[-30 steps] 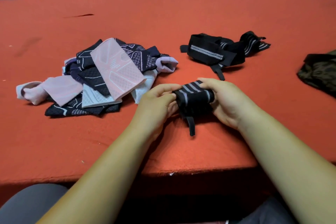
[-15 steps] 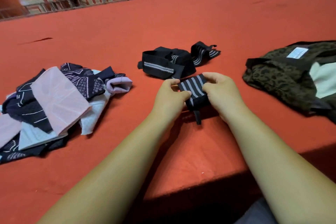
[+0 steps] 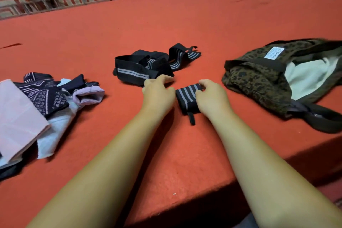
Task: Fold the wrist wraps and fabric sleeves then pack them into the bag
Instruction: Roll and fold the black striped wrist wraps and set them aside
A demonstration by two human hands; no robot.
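head view: only one camera, looking down over both bare forearms
table: flat top covered in fuzzy red felt [image 3: 166,24], its front edge running across near the elbows
folded wrist wrap: small chunky bundle of black stretchy webbing with grey stripes [image 3: 186,98], lying on the felt between the two hands, a short black tab poking out of its near end
right hand: right hand [image 3: 212,98] is curling over the right end of the folded wrist wrap, fingertips pinching its far corner
left hand: left hand [image 3: 159,94] is sitting right against the bundle's left edge, fingers loosely bent, tips reaching the loose wraps; honestly can't tell if it's gripping anything
loose wrist wraps: floppy heap of black elastic straps with grey stripes [image 3: 137,70], lying unfolded just beyond the left hand
fabric sleeves: messy pile of thin knit tubes, pale pink, lilac, light blue and navy with white patterns [image 3: 42,98], sitting well off to the left
bag: soft brown leopard-print tote with a pale lining and white label [image 3: 259,83], lying open on its side just right of the right hand
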